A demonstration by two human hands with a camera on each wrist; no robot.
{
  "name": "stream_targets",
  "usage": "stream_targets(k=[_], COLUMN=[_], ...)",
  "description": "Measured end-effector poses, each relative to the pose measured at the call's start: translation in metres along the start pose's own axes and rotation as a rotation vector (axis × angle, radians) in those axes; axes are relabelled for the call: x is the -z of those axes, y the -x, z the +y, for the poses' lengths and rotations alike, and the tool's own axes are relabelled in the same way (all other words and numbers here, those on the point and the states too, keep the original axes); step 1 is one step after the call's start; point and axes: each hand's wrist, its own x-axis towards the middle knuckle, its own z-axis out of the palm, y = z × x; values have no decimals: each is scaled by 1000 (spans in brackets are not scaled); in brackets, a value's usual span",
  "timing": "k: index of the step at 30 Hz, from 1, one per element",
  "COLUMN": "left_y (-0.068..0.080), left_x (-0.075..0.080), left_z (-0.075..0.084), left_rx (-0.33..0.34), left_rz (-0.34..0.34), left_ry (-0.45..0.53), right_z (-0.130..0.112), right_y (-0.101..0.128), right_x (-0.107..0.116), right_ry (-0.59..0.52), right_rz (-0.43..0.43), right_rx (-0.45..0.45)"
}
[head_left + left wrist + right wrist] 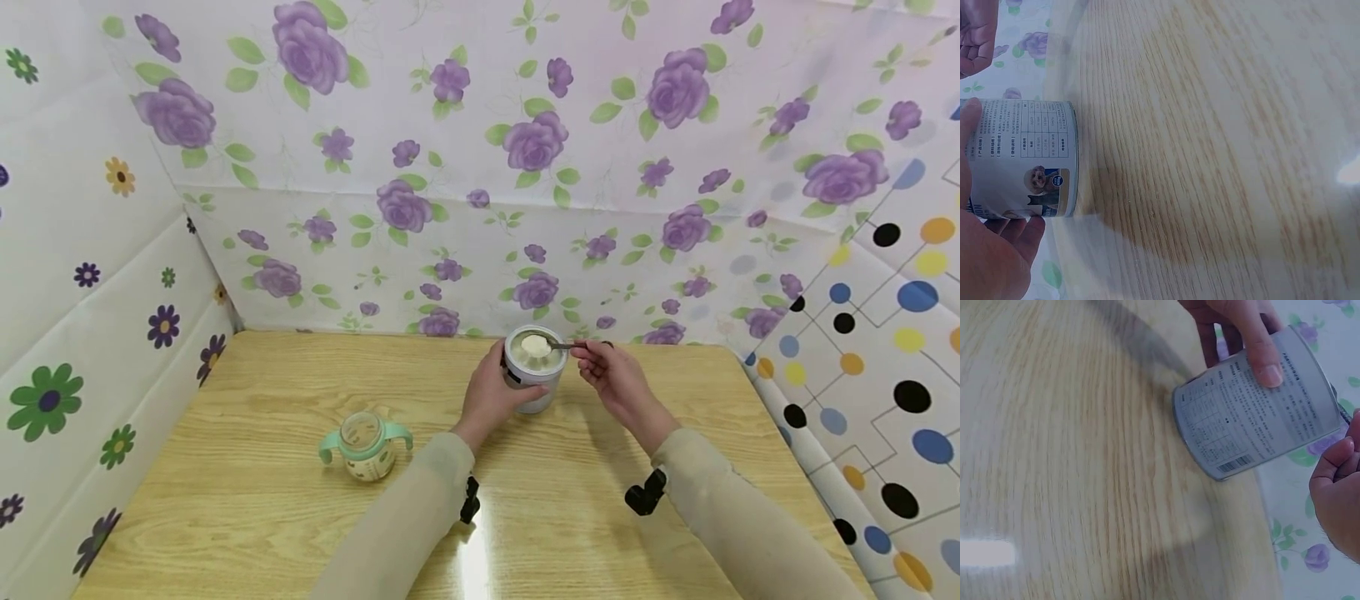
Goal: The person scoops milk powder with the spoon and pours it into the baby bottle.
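My left hand (491, 392) grips a white tin (553, 385) from its left side, with the thumb across the front. Pale cream powder shows inside the tin's open top. The tin's label (1044, 181) carries printed text and a picture of a dog and a cat. At the right of the rim, my right hand (617, 379) pinches the thin dark handle of a spoon (562, 345). A rounded heap of powder (535, 345) sits on the spoon over the mouth of the tin. In the right wrist view the tin (1241, 419) leans, its lower rim close to the tabletop.
A baby bottle (363, 453) with two mint-green handles and no lid stands on the wooden table (247, 483), left of my left forearm. Behind the table's far edge hangs a flowered cloth (465, 267); patterned cloths also flank both sides.
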Motion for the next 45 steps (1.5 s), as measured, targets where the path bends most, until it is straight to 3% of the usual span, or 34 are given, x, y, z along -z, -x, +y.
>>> stream_targets(k=[7,16,22,40,45], left_y=[1,1,1,2,3], left_x=[1,2,2,3,6], left_z=[1,1,1,2,4], left_rx=[4,-10,-4,-3,31], left_rz=[2,0,-8,-9,-26], left_ry=[9,2,9,5,-12], right_z=[-1,-6,-5,-7,-9], right_y=[1,-4,-3,0,1], right_x=[-1,-6,-5,-8,-8], right_ry=[-4,-79,-28,0,4], right_rz=[9,84,90,107,98], right_rx=[-18,-40,-74,-58,-65])
